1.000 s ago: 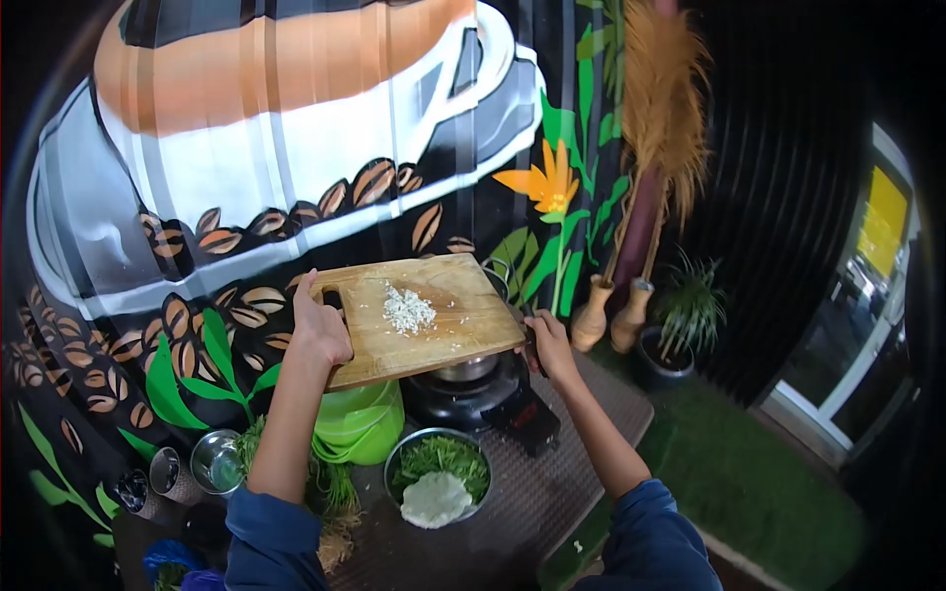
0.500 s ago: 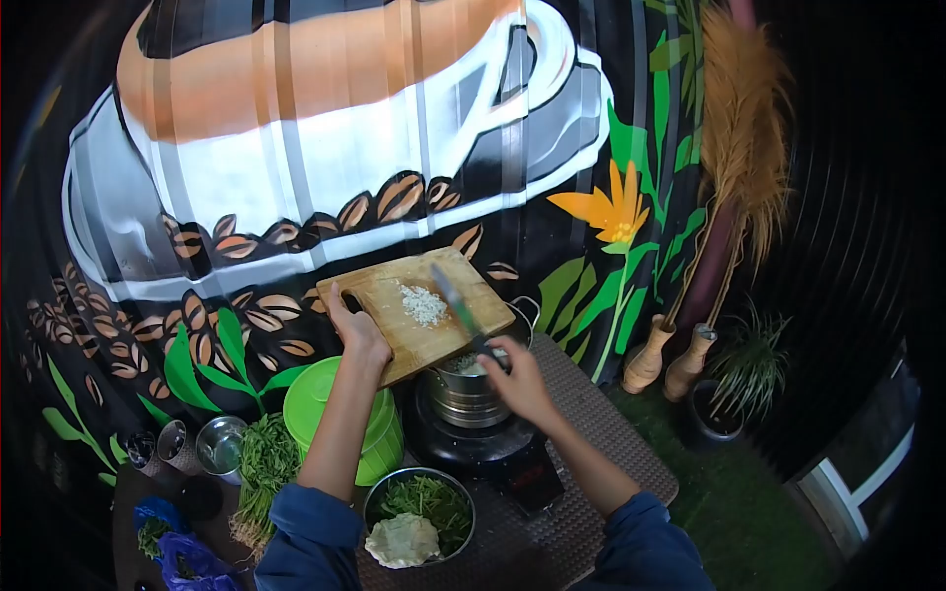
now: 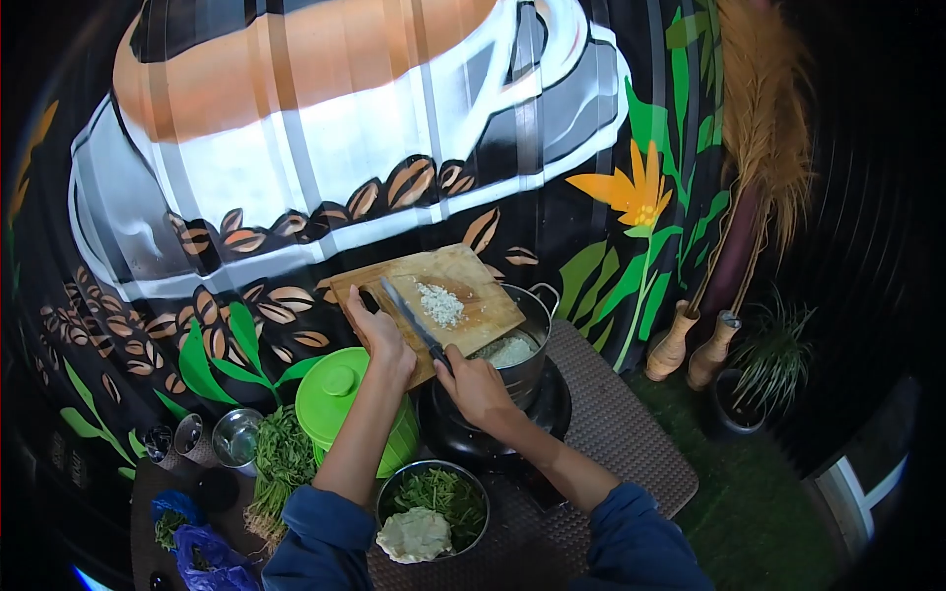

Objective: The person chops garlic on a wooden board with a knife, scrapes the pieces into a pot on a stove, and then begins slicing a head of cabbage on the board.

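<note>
My left hand [image 3: 384,340] grips a wooden cutting board [image 3: 483,286] by its left end, near the handle slot. The board is held tilted above a steel pot [image 3: 527,379], hiding part of its opening. A small heap of white chopped pieces [image 3: 439,305] lies on the board. In my right hand [image 3: 480,394] is a knife [image 3: 409,313], its fingers closed around the black handle. The blade lies over the board, left of the heap. Inside the pot some whitish food [image 3: 510,352] shows.
The pot stands on a black stove [image 3: 557,409]. Left of it is a green lidded bucket [image 3: 404,433]. Nearer me, a metal bowl [image 3: 485,527] holds cut greens and a pale leafy piece [image 3: 414,535]. A bunch of herbs [image 3: 281,463] and blue bags [image 3: 212,561] lie at left.
The knife has swung from the right side of the white heap to its left side, my right hand moving left with it. More of the pot's opening now shows. The view has shifted slightly.
</note>
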Motion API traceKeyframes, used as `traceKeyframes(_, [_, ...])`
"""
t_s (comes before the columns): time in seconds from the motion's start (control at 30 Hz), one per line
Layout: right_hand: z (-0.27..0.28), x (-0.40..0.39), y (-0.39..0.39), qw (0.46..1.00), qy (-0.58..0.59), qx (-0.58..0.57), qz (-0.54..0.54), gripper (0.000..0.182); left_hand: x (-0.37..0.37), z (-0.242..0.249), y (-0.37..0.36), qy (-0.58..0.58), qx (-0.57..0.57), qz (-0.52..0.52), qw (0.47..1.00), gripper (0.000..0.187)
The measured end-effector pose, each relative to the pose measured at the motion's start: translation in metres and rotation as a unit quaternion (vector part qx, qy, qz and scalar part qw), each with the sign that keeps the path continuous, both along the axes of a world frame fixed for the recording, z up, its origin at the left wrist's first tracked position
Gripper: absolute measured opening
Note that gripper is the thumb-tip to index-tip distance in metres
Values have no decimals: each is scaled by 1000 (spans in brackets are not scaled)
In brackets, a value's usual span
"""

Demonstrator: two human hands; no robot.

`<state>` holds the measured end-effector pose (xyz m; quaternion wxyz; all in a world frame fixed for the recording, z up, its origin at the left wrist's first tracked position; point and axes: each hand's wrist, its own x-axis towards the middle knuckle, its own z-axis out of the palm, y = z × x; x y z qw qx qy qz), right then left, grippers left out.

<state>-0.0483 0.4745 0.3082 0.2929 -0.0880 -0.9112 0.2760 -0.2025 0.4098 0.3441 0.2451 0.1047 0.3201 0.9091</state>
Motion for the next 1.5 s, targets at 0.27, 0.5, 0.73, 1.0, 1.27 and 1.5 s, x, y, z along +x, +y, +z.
traceKeyframes(0.27, [-3,8,11,997,8,-33,-67,31,25,23,-12,-2,-32,-47,998,107])
traceKeyframes(0.5, [-11,18,28,992,45,-47,-106,31,24,33,-22,-2,-5,-65,998,107])
traceKeyframes(0.73, [-17,37,45,987,43,-73,-133,35,19,43,-37,-2,-6,-41,999,110])
traceKeyframes(1.0, [22,43,3,994,93,-41,-44,32,13,52,-35,79,-34,8,996,106])
traceKeyframes(1.27, [21,-8,-18,994,92,14,-61,30,23,60,-37,111,-74,31,991,113])
traceKeyframes(1.5, [-20,7,34,984,59,2,-167,36,30,61,-49,106,-45,23,993,112])
